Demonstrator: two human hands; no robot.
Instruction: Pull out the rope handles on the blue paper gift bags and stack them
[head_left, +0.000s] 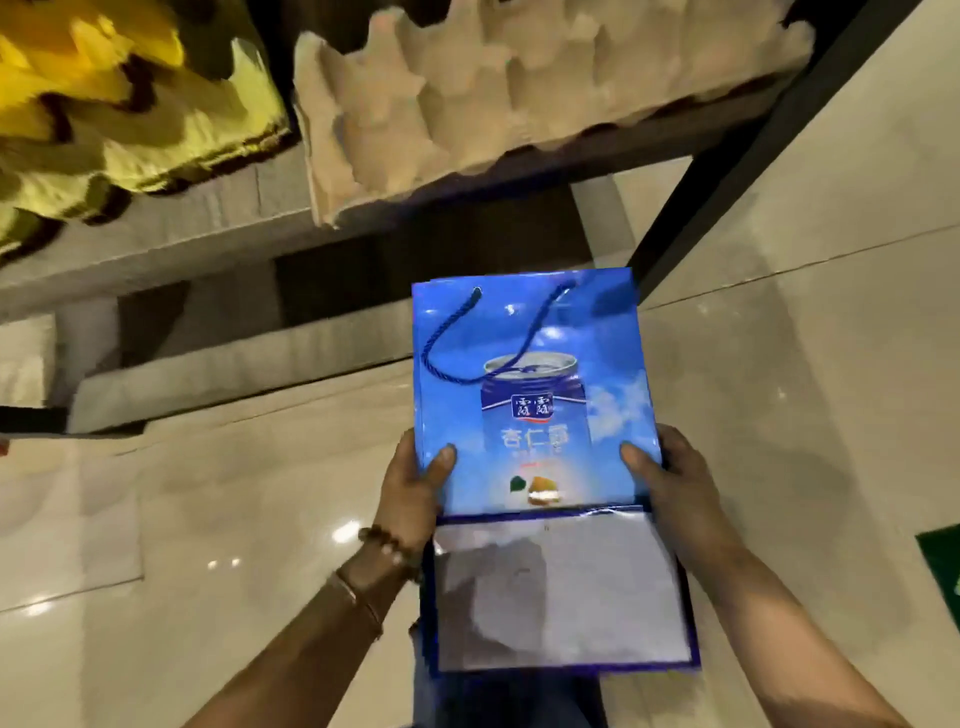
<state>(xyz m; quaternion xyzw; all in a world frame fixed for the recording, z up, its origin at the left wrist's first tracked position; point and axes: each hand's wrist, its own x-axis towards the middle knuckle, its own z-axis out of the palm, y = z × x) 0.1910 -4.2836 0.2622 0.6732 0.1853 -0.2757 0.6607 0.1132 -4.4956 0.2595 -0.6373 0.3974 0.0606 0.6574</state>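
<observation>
Left hand (415, 483) and right hand (670, 478) each grip one side of one flat blue gift bag (530, 415). One rope handle (457, 382) lies across its face.

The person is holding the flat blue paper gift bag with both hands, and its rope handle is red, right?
Not quite. The head view shows the twisted rope handle is dark blue, not red. The left hand and right hand do both hold the flat blue paper gift bag.
</observation>
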